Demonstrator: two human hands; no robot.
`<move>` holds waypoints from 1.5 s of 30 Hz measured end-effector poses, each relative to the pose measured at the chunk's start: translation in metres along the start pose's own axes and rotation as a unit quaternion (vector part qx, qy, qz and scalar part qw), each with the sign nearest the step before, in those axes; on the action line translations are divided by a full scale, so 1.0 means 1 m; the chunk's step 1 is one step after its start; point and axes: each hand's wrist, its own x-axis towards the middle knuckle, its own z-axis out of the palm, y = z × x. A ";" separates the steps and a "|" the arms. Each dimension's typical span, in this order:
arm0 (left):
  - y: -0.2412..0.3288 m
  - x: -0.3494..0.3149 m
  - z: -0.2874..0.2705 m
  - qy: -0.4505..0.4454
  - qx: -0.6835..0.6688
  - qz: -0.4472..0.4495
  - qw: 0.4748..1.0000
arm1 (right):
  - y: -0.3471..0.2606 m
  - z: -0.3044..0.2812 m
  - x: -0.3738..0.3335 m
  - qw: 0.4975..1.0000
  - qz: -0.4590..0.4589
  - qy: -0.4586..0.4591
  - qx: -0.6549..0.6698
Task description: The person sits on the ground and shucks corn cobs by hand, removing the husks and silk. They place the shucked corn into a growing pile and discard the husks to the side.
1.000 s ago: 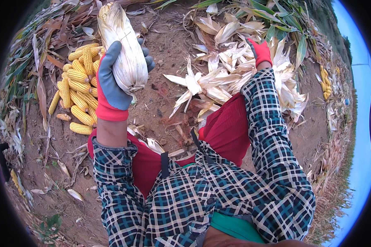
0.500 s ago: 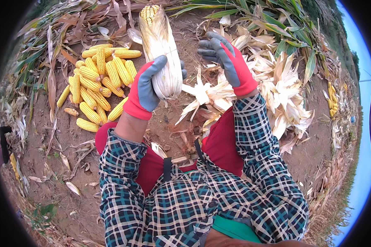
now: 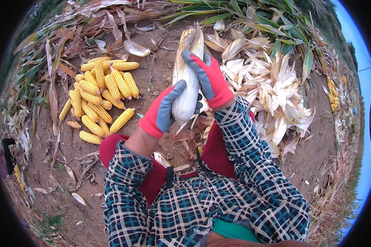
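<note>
An ear of corn (image 3: 186, 88), wrapped in pale dry husk, is held upright between my gloved hands in front of me. Yellow kernels peek out at its far tip. My left hand (image 3: 165, 108), in a red and grey glove, is closed round the lower end. My right hand (image 3: 208, 76), gloved alike, grips the upper right side, thumb laid across the husk. To the left lies a heap of bare yellow corn cobs (image 3: 92, 94). On the right a pile of stripped husks (image 3: 272, 99) spreads over the ground.
Cut stalks and dry leaves (image 3: 82, 24) lie along the far left, green leaves (image 3: 272, 20) at the far right. Another row of yellow cobs (image 3: 333, 94) rests at the right. My red-clad knees (image 3: 220, 150) are just below my hands, over brown soil (image 3: 78, 164).
My right hand has come in from the right and closed on the upper husk. The corn ear has shifted right and nearer in my left hand.
</note>
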 end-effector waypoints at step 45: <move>0.020 -0.001 -0.010 0.220 0.472 0.191 0.832 | -0.002 -0.014 0.024 0.980 -0.125 -0.050 0.145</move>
